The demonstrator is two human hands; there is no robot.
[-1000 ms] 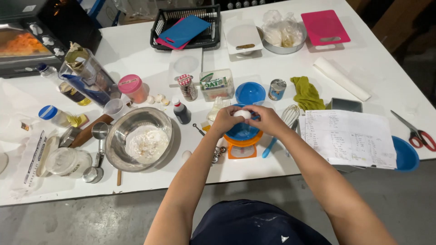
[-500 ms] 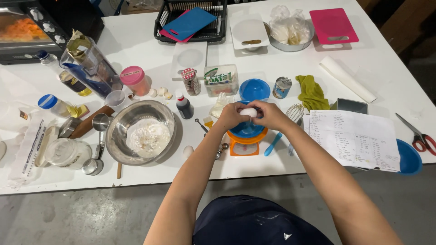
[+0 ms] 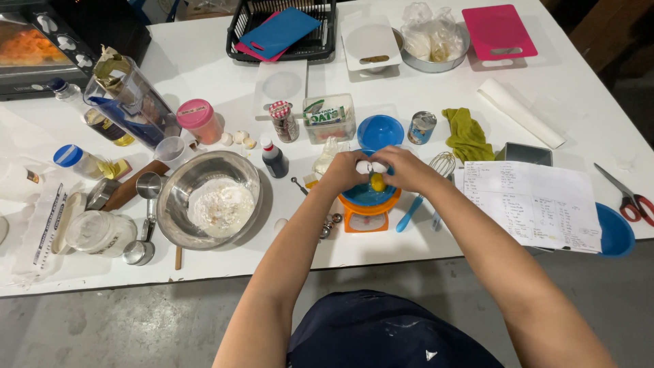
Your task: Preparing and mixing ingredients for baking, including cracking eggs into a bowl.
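Eggshell (image 3: 368, 167) split, yolk (image 3: 377, 182) round, glossy | both hands' fingers grip halves | blue bowl (image 3: 368, 196) beneath

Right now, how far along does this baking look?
Already done: white flour sits in the round steel mixing bowl. In hand: the left hand and right hand pull apart a white eggshell, and a yellow yolk drops toward the blue bowl on the orange kitchen scale. Left: the wire whisk lies unused, and several whole white eggs wait beside the pink-lidded jar.
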